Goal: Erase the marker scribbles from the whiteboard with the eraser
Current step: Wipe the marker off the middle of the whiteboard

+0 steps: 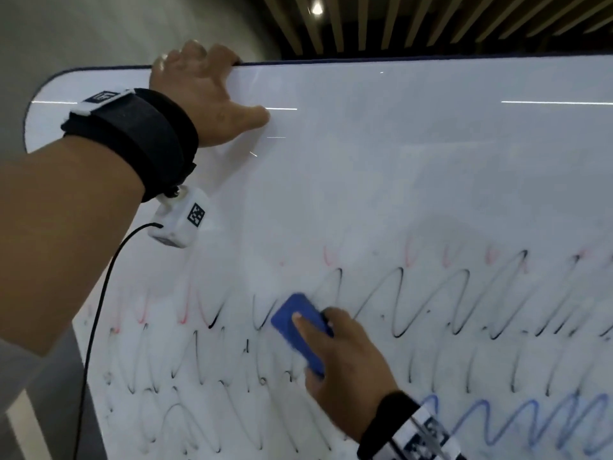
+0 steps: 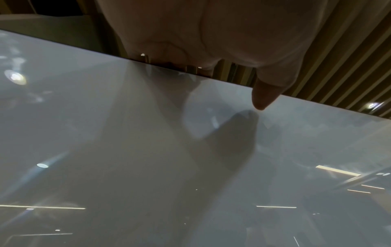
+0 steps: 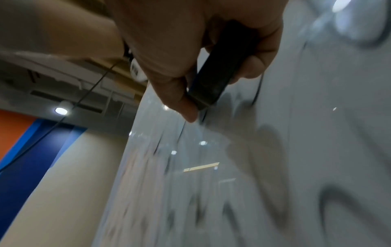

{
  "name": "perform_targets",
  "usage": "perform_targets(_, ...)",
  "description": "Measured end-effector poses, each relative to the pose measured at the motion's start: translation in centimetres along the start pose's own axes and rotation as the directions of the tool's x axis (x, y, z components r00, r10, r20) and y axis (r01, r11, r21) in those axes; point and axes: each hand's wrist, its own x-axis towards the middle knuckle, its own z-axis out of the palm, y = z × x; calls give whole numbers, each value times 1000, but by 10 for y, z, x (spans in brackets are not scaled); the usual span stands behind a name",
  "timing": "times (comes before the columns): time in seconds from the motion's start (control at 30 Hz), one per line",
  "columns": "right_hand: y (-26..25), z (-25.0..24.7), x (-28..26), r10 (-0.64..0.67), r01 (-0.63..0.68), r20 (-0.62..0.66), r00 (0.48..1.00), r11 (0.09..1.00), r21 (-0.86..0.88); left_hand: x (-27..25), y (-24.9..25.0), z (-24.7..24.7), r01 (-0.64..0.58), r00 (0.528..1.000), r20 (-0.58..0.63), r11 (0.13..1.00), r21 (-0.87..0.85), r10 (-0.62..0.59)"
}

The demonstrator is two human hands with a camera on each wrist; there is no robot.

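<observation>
The whiteboard (image 1: pixel 398 167) fills the head view; its upper half is wiped white. Black zigzag scribbles (image 1: pixel 431 310) run across the middle, faint red traces (image 1: pixel 328 257) sit above them, and blue scribbles (image 1: pixel 530 423) lie at the lower right. My right hand (image 1: pixel 345 370) grips the blue eraser (image 1: pixel 298 327) and presses it flat on the black scribbles, index finger along its back. In the right wrist view the eraser (image 3: pixel 217 71) looks dark between thumb and fingers. My left hand (image 1: pixel 199 91) grips the board's top edge (image 1: pixel 365 61), fingers curled over it, thumb (image 2: pixel 262 97) on the face.
The whiteboard's rounded left corner (image 1: pixel 43 91) stands in front of a grey wall. A black cable (image 1: pixel 99 310) hangs from the left wrist camera (image 1: pixel 180 220). Wooden ceiling slats (image 1: pixel 431 21) lie above the board. An orange and blue wall (image 3: pixel 25 147) shows in the right wrist view.
</observation>
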Motion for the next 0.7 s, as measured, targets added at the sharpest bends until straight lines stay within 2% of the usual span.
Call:
perform_targets(0.03,10,-15,8,20,-19,-93,995,1000,13,0,0,0,6,1000,5,1000,-1,-6)
perform_targets(0.1,35,-53,29,122,-115,-306,944,993,41,-1,2,-1,16,1000,10,1000,0,-16)
perform_targets(0.17,51,-79,40,204,-185,-394,896,979,84,-2,4,-2,23,1000,7,1000,8,-24)
perform_targets(0.2,50,-79,40,213,-204,-393,895,977,64,-2,5,-2,26,1000,6,1000,13,-26)
perform_targets(0.23,42,-71,34,205,-204,-346,916,978,41,-2,5,-2,30,1000,9,999,16,-30)
perform_targets(0.3,21,-33,9,128,-128,-167,978,992,7,-3,5,-2,43,999,19,999,11,-43)
perform_targets(0.4,10,8,-22,17,-16,21,1000,999,-39,-3,5,-4,49,998,27,999,-10,-48)
perform_targets(0.43,16,1,-18,5,-6,-14,1000,998,-55,-3,5,-5,43,999,24,999,-15,-43)
perform_targets(0.5,36,-33,4,29,-42,-191,981,997,-63,-3,3,-5,36,999,21,999,-16,-36)
perform_targets(0.57,62,-77,26,92,-132,-419,904,989,-68,-3,1,-2,23,1000,10,1000,-8,-23)
perform_targets(0.6,70,-93,34,122,-174,-485,866,983,-64,-3,0,0,19,1000,-4,1000,-1,-19)
perform_targets(0.67,68,-93,32,169,-233,-496,852,970,-70,-2,-1,4,6,1000,-30,1000,19,-5)
perform_targets(0.7,58,-78,22,168,-229,-446,879,969,-88,0,-2,6,-4,999,-41,999,32,6)
